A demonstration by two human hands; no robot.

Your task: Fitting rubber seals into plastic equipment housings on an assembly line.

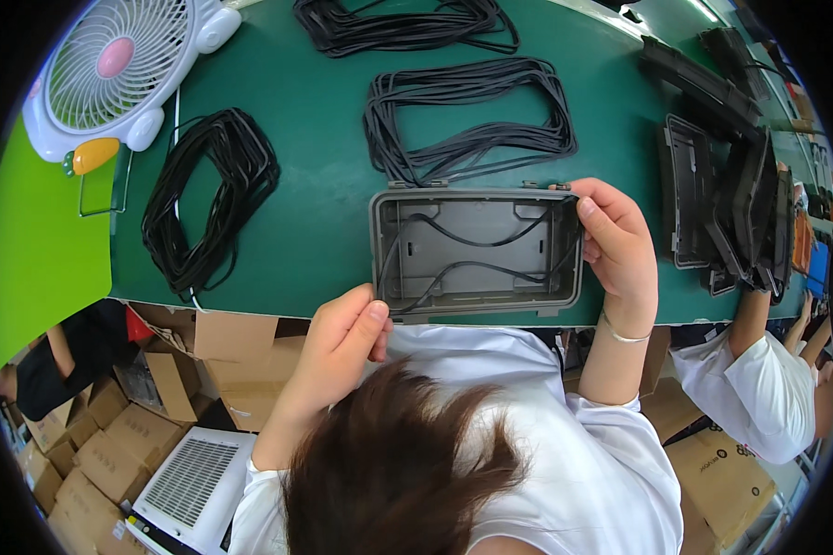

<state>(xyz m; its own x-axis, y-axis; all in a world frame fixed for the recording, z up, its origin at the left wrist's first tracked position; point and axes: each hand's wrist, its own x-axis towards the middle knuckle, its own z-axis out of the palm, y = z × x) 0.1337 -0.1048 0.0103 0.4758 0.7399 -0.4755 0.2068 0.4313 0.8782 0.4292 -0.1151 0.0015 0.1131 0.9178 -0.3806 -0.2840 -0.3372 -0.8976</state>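
Observation:
A grey rectangular plastic lid (477, 252) lies inside-up at the near edge of the green table (324, 222). A thin black rubber gasket (453, 242) runs loosely inside it, partly along its rim. My left hand (338, 347) grips the lid's lower left corner, thumb pressed at the rim. My right hand (620, 245) holds the right end, thumb on the top right corner where the gasket meets the groove.
Piles of black gaskets lie behind the lid (467, 116), at far left (208, 199) and at the top (403, 23). A white desk fan (120, 69) stands at the back left. Stacked dark lids (731, 203) sit right, beside another person's arm (759, 370). Cardboard boxes (111, 444) are on the floor.

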